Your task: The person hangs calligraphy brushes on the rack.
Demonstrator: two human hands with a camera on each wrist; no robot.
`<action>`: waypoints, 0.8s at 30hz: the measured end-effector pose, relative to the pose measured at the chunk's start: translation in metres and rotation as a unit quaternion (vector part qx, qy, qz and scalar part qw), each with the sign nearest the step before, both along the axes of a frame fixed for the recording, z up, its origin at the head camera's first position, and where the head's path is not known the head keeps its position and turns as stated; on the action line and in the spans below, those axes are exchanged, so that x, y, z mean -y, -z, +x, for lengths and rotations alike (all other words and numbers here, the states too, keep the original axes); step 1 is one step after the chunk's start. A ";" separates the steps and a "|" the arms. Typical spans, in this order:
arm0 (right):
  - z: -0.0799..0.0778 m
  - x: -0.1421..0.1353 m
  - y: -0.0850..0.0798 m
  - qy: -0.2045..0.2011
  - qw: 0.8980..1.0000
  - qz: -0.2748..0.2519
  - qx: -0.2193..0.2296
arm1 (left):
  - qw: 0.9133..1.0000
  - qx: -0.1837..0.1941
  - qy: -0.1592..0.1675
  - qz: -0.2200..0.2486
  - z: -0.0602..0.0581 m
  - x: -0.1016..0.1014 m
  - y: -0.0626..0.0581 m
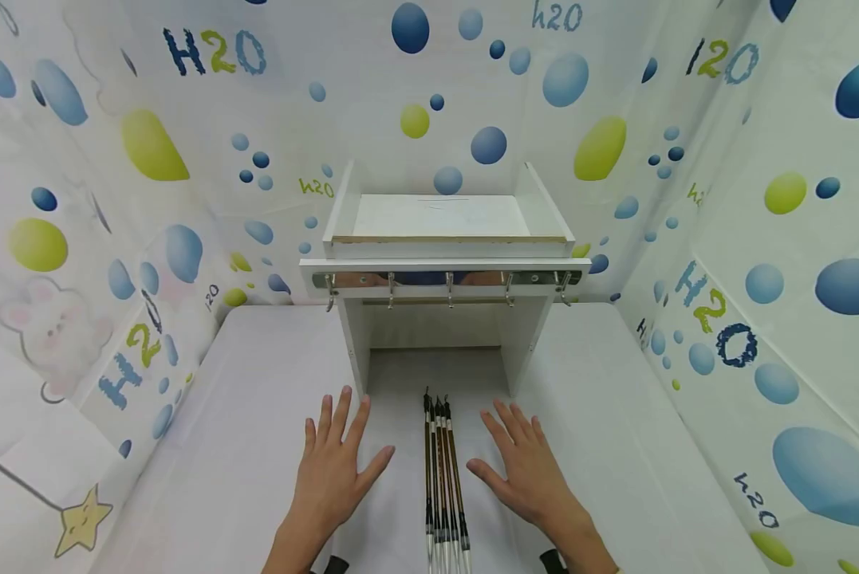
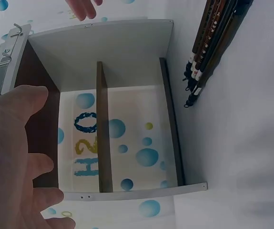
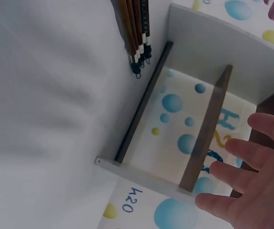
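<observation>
Several paintbrushes (image 1: 443, 478) with dark brown handles, white bands and black hanging loops lie side by side on the white surface between my hands. To their left is my left hand (image 1: 332, 470), its fingers spread and touching none of the brushes. My right hand (image 1: 533, 474) is on their other side, likewise spread, with nothing in it. Beyond the fingertips stands a white shelf unit (image 1: 528, 339) with a metal hook rail (image 1: 418, 279) across its front. In the right wrist view the brushes' loop ends (image 3: 137, 67) point towards the shelf's lower edge.
An upper tray (image 1: 436, 215) with raised sides tops the shelf unit. Metal hooks (image 1: 450, 291) hang down from the rail. A white sheet printed with blue and green dots (image 1: 488, 145) covers the walls behind and at both sides.
</observation>
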State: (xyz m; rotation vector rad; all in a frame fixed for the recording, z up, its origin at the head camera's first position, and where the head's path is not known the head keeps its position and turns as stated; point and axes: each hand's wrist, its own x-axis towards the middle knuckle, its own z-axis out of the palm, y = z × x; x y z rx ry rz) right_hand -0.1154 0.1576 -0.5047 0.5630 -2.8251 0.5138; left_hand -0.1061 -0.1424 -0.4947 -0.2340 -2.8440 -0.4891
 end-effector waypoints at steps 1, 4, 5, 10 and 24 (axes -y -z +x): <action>0.000 0.001 0.000 0.001 1.000 -0.003 0.000 | 1.000 -0.001 -0.001 0.002 0.000 0.000 0.000; -0.001 0.002 0.002 0.002 1.000 -0.013 -0.001 | 1.000 -0.011 -0.004 0.012 -0.003 0.000 0.000; -0.001 0.003 0.003 0.003 1.000 -0.016 -0.001 | 1.000 -0.015 -0.005 0.016 -0.004 0.000 0.000; -0.002 0.008 0.009 0.011 0.999 -0.037 0.010 | 0.999 -0.019 -0.014 0.045 -0.012 0.000 -0.001; -0.003 0.021 0.019 0.004 0.989 -0.093 0.113 | 0.984 -0.054 -0.030 0.167 -0.040 0.002 -0.006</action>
